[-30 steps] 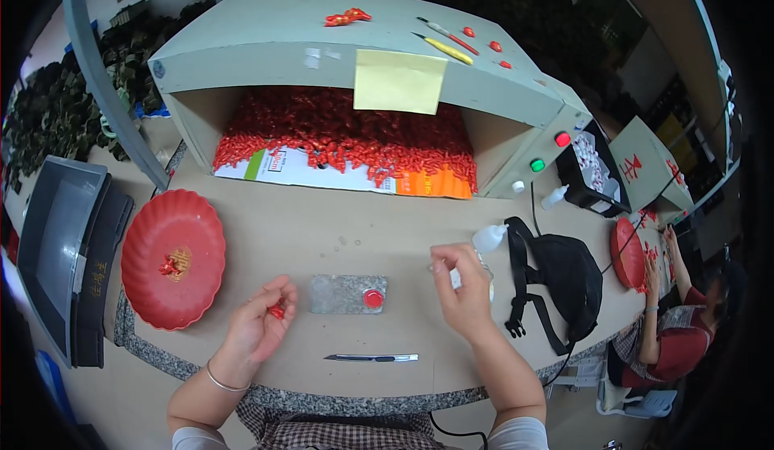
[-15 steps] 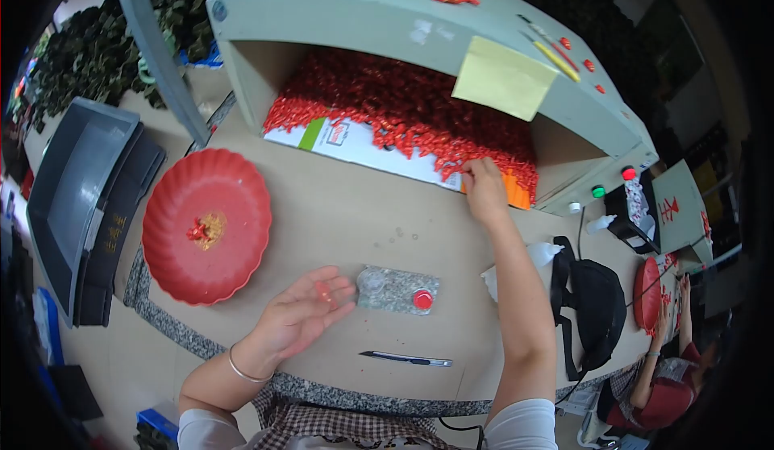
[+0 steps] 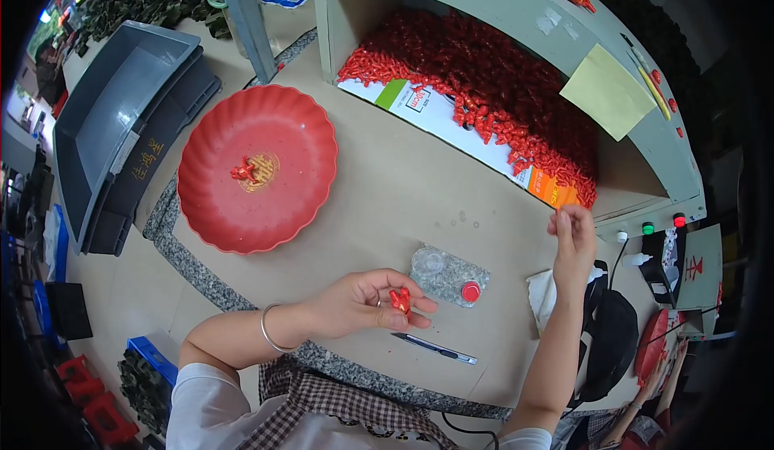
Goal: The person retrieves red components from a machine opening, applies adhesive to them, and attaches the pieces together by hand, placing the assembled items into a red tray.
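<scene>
My left hand (image 3: pixel 371 305) is closed around a small red piece with gold marks (image 3: pixel 399 300), held between thumb and fingers above the table's near side. My right hand (image 3: pixel 574 244) is just in front of the shelf's right end, thumb and fingertips pinched together; anything between them is too small to make out. Behind it, a heap of small red pieces (image 3: pixel 492 71) fills the shelf box (image 3: pixel 339 27). A granite slab (image 3: pixel 447 279) lies beyond my left fingertips, bearing a clear round dish (image 3: pixel 430 264) and a red cap (image 3: pixel 471 291). Nearby rests a craft knife (image 3: pixel 435 348).
To the left, a scalloped red plate (image 3: pixel 298 152) holds a few small red pieces (image 3: pixel 243 170). Grey bins (image 3: pixel 133 103) stand beyond it. At right are a black bag (image 3: pixel 609 341), small bottles (image 3: pixel 637 259) and a co-worker's arms (image 3: pixel 665 377). A yellow note (image 3: pixel 609 91) hangs from the shelf.
My left hand has turned from palm up with fingers spread to closed around the red piece. My right hand has pulled back from the heap. The whole view has shifted.
</scene>
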Available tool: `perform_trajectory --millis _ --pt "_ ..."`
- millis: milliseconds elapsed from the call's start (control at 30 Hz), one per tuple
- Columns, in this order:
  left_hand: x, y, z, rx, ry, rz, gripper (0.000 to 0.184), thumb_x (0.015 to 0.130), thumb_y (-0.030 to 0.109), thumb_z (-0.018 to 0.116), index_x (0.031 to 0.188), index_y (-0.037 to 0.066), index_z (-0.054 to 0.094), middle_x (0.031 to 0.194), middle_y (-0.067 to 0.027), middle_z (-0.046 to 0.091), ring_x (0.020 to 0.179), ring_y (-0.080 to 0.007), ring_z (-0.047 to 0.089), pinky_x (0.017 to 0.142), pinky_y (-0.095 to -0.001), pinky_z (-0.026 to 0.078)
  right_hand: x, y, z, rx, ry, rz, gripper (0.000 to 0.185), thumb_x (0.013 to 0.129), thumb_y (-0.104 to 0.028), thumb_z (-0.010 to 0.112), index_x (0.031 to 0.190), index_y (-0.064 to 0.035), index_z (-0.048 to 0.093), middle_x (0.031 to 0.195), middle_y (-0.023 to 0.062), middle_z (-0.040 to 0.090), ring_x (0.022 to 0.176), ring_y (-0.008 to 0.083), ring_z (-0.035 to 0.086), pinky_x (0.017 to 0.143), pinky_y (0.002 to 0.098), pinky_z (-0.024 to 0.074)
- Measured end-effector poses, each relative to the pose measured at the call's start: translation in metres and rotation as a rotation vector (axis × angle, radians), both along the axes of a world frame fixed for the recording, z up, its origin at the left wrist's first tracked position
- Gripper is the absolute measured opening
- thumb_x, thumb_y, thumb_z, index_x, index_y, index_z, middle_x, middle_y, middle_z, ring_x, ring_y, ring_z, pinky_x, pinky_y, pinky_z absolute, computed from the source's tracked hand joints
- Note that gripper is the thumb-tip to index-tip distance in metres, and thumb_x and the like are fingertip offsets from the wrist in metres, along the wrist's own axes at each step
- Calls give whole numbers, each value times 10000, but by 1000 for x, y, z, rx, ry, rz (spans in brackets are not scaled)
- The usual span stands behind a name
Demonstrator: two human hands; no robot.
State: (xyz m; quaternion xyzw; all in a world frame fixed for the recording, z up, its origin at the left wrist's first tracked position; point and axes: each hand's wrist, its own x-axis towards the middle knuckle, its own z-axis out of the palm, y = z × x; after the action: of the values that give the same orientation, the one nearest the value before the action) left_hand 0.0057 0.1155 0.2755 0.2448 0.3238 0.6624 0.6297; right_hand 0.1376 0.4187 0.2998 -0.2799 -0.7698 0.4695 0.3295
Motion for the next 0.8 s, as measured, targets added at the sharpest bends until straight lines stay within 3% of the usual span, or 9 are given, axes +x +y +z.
perform_trajectory --millis 167,467,600,800 --pt "1 1 5 -123 134 -49 225 870 62 556 1075 23 471 1072 -133 582 919 -180 614 758 -261 517 46 -62 42 -120 27 18 122 884 -54 522 955 42 547 835 88 605 701 119 566 657 234 458" --pt "28 8 -15 -51 266 52 165 904 97 512 1048 26 475 1054 -103 588 924 -170 612 755 -269 514 73 -130 2 -490 -1 162 94 875 -22 526 932 42 564 786 123 634 619 134 610 567 228 497" --pt "25 5 8 -272 175 -176 158 918 126 493 1033 18 486 1020 -96 596 870 -150 617 693 -257 518 68 -143 3 -469 -81 232 95 884 -51 521 912 34 553 726 114 627 552 117 592 504 219 491" --pt "37 7 -8 -165 267 -173 182 921 171 499 1028 23 504 879 -59 600 689 -100 577 597 -233 501 58 -158 -4 -335 -139 288 112 888 -81 536 863 25 561 686 80 615 543 84 574 455 201 478"
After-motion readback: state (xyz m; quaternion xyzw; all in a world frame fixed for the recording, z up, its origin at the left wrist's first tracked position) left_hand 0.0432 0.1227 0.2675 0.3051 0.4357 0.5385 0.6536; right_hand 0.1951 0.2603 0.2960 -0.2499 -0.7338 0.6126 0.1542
